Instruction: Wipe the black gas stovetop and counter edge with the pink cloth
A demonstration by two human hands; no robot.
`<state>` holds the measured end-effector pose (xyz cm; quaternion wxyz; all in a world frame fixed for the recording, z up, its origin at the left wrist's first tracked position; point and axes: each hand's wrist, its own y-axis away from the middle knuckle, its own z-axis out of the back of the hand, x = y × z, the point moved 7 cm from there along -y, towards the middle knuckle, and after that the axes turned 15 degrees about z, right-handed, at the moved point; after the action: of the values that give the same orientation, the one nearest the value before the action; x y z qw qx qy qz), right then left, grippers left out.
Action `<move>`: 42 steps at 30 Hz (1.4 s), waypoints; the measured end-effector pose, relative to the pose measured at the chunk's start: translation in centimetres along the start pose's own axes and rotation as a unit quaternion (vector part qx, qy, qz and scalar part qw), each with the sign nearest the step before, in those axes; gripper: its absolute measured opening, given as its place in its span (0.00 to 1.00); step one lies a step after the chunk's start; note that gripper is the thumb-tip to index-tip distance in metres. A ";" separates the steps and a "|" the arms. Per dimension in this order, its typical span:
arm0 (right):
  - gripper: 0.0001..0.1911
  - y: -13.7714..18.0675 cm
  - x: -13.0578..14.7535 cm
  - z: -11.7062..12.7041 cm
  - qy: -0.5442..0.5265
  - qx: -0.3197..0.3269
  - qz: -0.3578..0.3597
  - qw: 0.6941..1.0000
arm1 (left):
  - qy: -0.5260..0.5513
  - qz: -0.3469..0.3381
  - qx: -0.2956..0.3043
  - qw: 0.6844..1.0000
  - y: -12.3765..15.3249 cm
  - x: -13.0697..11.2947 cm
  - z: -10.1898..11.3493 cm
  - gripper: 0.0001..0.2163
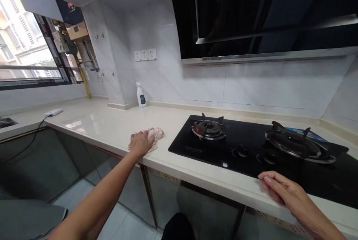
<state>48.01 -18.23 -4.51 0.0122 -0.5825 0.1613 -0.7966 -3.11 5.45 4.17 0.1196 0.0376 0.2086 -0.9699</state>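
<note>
The cloth (155,134) is held on the bench (106,124) in the left hand's (141,143) closed grip. The right hand (282,189) is laid open at the edge. The cloth could be snagged on the burner (208,128) at three o'clock.

The cloth (155,134) was a pale pink rag, crumpled into a soft, low lump on the cream tabletop (112,124). It lay just left of the black gas hob (251,150), close to the hob's front-left corner. The left hand (141,142) pressed down over its near end.
</note>
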 end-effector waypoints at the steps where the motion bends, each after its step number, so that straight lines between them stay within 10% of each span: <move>1: 0.29 0.0 -0.2 0.0 -0.011 -0.001 0.000 1.000 | 0.002 -0.008 0.000 1.000 1.0 -0.2 0.2 0.26; 9: 0.29 -0.5 -0.1 -0.5 -0.013 0.006 0.032 0.999 | 0.127 -0.105 -0.052 0.985 10.6 -2.6 2.1 0.15; 15: 0.33 -0.6 1.3 -1.1 -0.012 0.013 0.043 0.999 | 0.363 -0.057 -0.023 0.930 11.3 -4.4 3.0 0.12; 21: 0.32 -0.7 2.4 -1.3 -0.005 -0.004 0.059 0.998 | 0.314 -0.259 -0.076 0.910 12.7 -17.3 5.7 0.10; 26: 0.32 -0.8 1.7 -1.3 -0.012 -0.024 0.066 0.997 | 0.186 -0.333 -0.036 0.924 14.3 -28.8 2.9 0.15; 30: 0.30 -0.6 1.6 -1.3 0.005 -0.013 0.053 0.999 | 0.164 -0.334 -0.007 0.928 13.8 -33.2 1.0 0.21; 42: 0.31 -0.2 0.6 0.3 0.056 -0.039 0.034 0.997 | 0.172 -0.406 -0.005 0.898 20.1 -27.3 2.9 0.19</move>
<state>48.14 -18.22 -3.85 0.0075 -0.5308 0.2124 -0.8204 28.28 -7.62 2.19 -0.3216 0.1150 0.2284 -0.9117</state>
